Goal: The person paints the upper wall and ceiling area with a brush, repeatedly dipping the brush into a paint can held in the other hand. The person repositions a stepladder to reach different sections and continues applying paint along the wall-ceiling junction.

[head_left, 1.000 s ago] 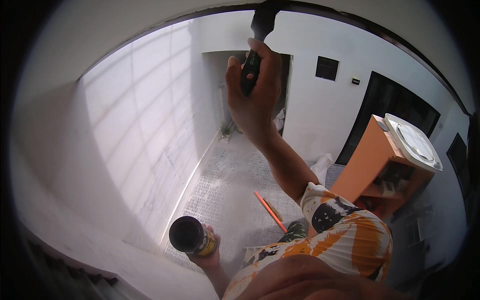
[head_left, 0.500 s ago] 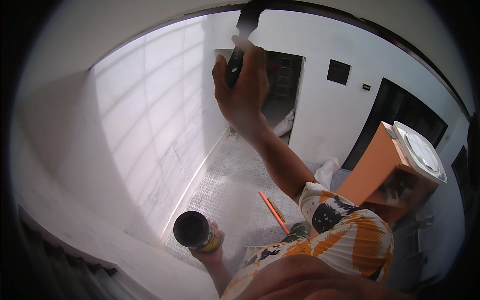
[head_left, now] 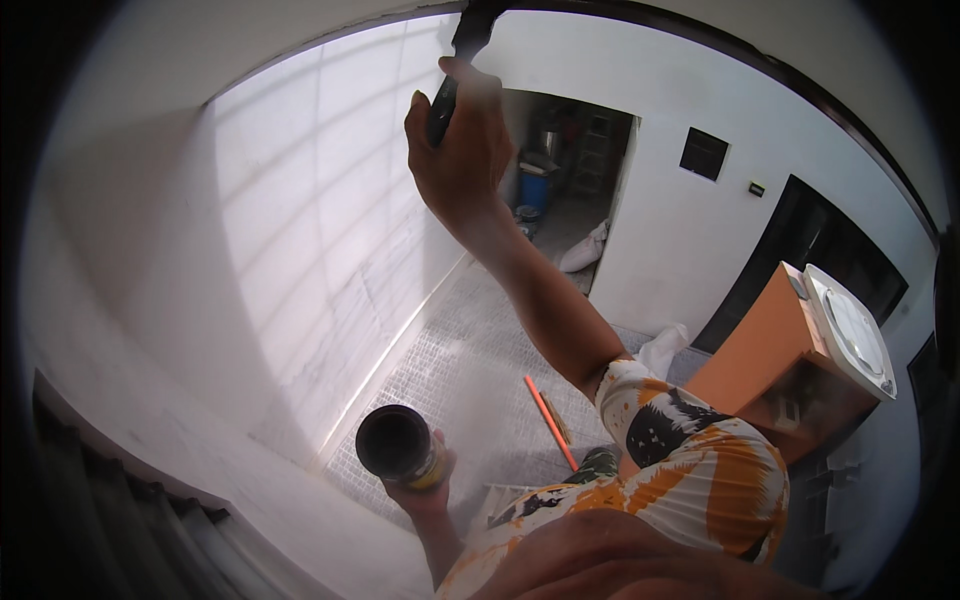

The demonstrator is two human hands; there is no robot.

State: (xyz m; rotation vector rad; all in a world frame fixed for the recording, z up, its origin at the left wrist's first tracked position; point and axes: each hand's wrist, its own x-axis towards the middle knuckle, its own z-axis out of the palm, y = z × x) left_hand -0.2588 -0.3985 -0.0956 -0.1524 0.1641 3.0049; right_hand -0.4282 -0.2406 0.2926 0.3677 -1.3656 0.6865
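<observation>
Raised high in front of me, my right hand grips the dark handle of a paintbrush. The brush's black head points up and meets a dark band that runs along the top of the wall. Low down and to the left, my left hand is wrapped round a paint can with its open mouth facing up. The can's inside is dark, and part of a yellow label shows beside my fingers.
An orange cabinet with a white basin-like thing on top stands at right. An orange pole lies on the tiled floor. Behind my arm is a doorway with a blue container and a white sack. Dark corrugated sheeting lies lower left.
My right hand and the paintbrush have shifted left and slightly up along the dark band. The can in my left hand has moved slightly up and right, and the view has turned a little.
</observation>
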